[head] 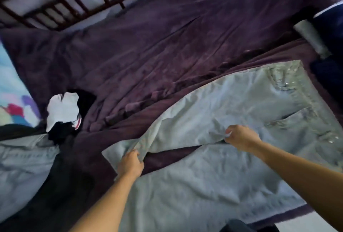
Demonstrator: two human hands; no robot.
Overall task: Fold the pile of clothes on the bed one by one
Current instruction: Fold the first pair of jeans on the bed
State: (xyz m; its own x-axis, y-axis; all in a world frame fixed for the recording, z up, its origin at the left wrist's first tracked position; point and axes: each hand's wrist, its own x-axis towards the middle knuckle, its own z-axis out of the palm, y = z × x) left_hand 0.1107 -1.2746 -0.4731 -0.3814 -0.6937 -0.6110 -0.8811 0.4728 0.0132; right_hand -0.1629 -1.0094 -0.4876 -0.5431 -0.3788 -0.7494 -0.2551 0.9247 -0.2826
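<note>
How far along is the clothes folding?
Done: no folded garment clearly visible. In hand: pale blue denim jeans lie spread on the purple bedspread; left hand and right hand both grip the far leg's edge. Remaining: the heap of white, black and denim clothes.

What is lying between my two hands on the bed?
In the head view, the lifted edge of the pale jeans spans from the left hand to the right hand; beneath it a strip of purple bedspread shows between the legs.

Bare blanket (167, 42) mid-bed: free passage. Pile (62, 109) blocks the left, rails (111, 3) bound the far side, jeans (213, 105) cover the near right.
</note>
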